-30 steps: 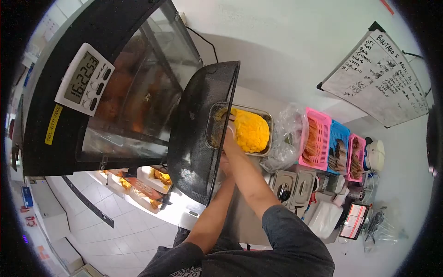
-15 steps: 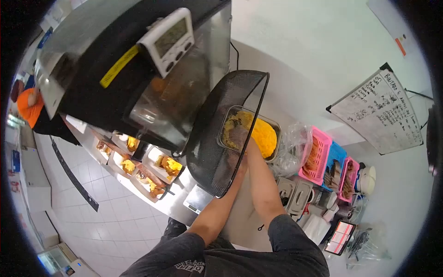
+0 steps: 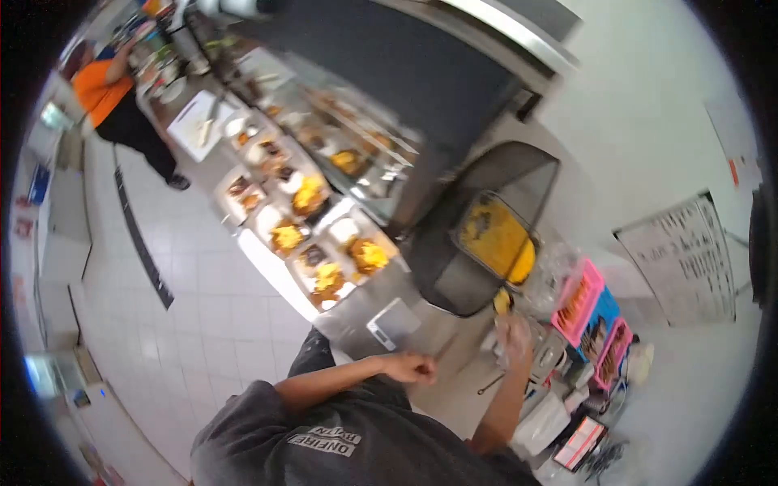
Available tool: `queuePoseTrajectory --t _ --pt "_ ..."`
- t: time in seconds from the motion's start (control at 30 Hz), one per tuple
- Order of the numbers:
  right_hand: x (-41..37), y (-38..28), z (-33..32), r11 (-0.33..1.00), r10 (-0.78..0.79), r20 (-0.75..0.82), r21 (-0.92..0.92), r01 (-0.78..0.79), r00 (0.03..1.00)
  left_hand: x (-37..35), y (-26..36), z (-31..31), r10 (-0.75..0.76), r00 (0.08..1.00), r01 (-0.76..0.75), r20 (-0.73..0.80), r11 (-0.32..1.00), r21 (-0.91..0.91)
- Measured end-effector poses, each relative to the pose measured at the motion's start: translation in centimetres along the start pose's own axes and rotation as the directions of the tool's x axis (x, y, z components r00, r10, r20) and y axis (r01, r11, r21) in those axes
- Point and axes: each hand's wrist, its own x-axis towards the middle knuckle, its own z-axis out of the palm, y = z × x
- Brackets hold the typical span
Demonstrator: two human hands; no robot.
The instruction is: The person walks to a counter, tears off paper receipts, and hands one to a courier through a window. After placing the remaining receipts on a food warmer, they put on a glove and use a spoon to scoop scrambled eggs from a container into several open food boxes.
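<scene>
My right hand (image 3: 515, 338), in what looks like a clear plastic glove, is raised just outside the black mesh cover (image 3: 454, 275). A small clump of yellow food (image 3: 502, 302) shows at its fingertips; blur hides the exact grip. Beyond it, under the mesh, stands a metal tray (image 3: 466, 243) of yellow shredded food (image 3: 521, 263), with its bottom showing at one end. My left hand (image 3: 412, 368) is closed with fingers curled, in front of my body near the kitchen scale (image 3: 395, 324); I see nothing in it.
Several food boxes (image 3: 328, 279) with rice and yellow topping line the counter. Pink baskets (image 3: 579, 296) and a blue basket (image 3: 604, 312) hold utensils and other items to the right. A whiteboard (image 3: 681, 255) leans at the wall. A person in orange (image 3: 101, 93) stands far left.
Both hands have come out from under the mesh cover. The right one has moved right with yellow food; the left one has drawn back toward my body. My view has swung left.
</scene>
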Motion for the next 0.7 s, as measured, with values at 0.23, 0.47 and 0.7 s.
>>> queuePoseTrajectory --t 0.23,0.47,0.7 --pt "-4.7 -11.3 15.4 0.325 0.738 0.422 0.462 -0.825 0.527 -20.2 -4.6 -11.2 -0.235 0.969 0.233 -0.076 0.972 -0.034" --pt "12.4 -24.3 36.0 0.654 0.325 0.538 0.466 -0.596 0.778 -38.2 -10.0 -15.6 -0.44 0.747 0.266 -0.498 0.885 -0.382" --pt "33.3 -26.0 50.3 0.863 0.156 0.675 0.262 -0.432 0.721 -51.6 -17.8 -9.2 -0.726 0.39 0.27 -0.566 0.678 -0.684"
